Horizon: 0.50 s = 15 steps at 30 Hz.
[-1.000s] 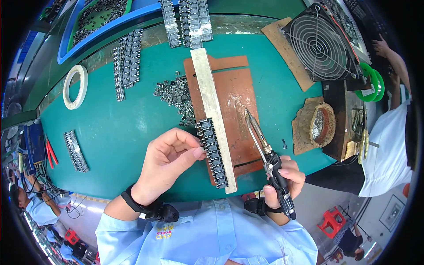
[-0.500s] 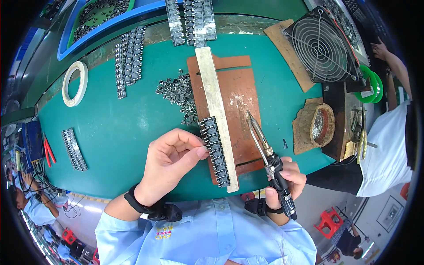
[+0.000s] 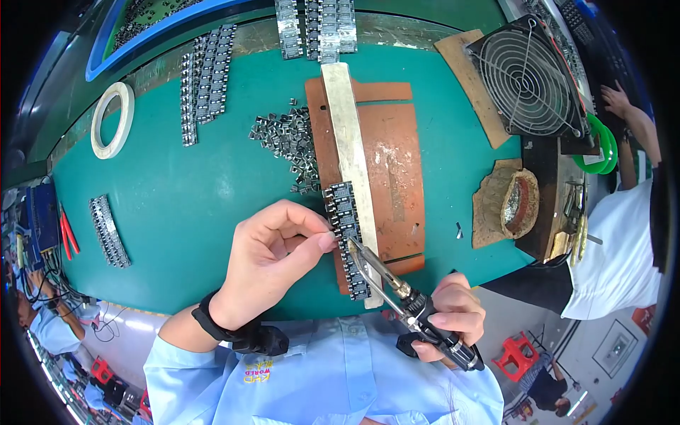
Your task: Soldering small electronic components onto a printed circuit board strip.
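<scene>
The circuit-board strip (image 3: pixel 338 195) lies along the lower left part of the brown board (image 3: pixel 397 163), against the left side of the pale bar (image 3: pixel 345 127) that crosses it lengthwise. Left hand (image 3: pixel 273 251): at the board's lower left edge; thumb and forefinger in a narrow pinch at the strip's left edge. Whether a small part sits between them cannot be told. Right hand (image 3: pixel 457 319): below the board's lower right corner, closed around the soldering iron (image 3: pixel 419 309). The iron's tip is at the strip; contact is unclear. Metal clips (image 3: pixel 283 138) lie piled left of the board; the fan (image 3: pixel 528 81) stands beyond its upper right corner.
</scene>
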Each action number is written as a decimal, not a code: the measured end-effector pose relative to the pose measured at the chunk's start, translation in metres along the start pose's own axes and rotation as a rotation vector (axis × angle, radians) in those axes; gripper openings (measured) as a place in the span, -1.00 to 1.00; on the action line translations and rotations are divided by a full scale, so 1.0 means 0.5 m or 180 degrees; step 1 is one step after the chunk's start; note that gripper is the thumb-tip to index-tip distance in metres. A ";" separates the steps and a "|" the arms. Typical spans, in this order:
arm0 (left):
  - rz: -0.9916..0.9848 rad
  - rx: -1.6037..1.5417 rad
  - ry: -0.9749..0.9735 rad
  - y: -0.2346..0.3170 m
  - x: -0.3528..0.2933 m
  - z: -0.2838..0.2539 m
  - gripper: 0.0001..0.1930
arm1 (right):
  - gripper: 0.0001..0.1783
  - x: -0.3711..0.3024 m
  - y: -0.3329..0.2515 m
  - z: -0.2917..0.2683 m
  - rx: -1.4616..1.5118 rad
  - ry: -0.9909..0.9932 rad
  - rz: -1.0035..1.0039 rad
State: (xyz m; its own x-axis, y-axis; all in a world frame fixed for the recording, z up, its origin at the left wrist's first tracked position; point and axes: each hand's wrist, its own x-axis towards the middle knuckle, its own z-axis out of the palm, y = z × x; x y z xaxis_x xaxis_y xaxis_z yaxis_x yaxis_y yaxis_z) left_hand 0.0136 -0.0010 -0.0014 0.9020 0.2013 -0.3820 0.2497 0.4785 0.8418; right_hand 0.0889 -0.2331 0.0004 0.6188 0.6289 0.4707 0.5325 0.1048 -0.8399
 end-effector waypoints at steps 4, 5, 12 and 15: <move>-0.0018 0.0002 0.0031 -0.001 -0.001 0.001 -0.91 | -0.55 0.004 -0.001 0.004 -0.0018 -0.0051 0.0067; -0.0016 0.0004 0.0026 -0.002 -0.001 0.001 -0.90 | -0.55 0.004 0.000 0.005 -0.0015 -0.0056 0.0066; -0.0077 0.0048 0.0111 0.002 -0.001 0.006 -0.92 | -0.55 0.007 0.003 0.008 -0.0007 -0.0022 0.0085; -0.0022 0.0034 0.0089 -0.002 -0.001 0.004 -0.91 | -0.54 0.005 0.005 0.007 -0.0005 -0.0003 0.0069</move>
State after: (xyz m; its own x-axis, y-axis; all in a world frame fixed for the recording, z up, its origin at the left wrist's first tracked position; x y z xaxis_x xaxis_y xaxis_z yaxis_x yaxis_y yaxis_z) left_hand 0.0136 -0.0035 -0.0014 0.8900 0.2220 -0.3982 0.2599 0.4708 0.8431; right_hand 0.0897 -0.2283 -0.0013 0.6296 0.6318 0.4521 0.5198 0.0900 -0.8496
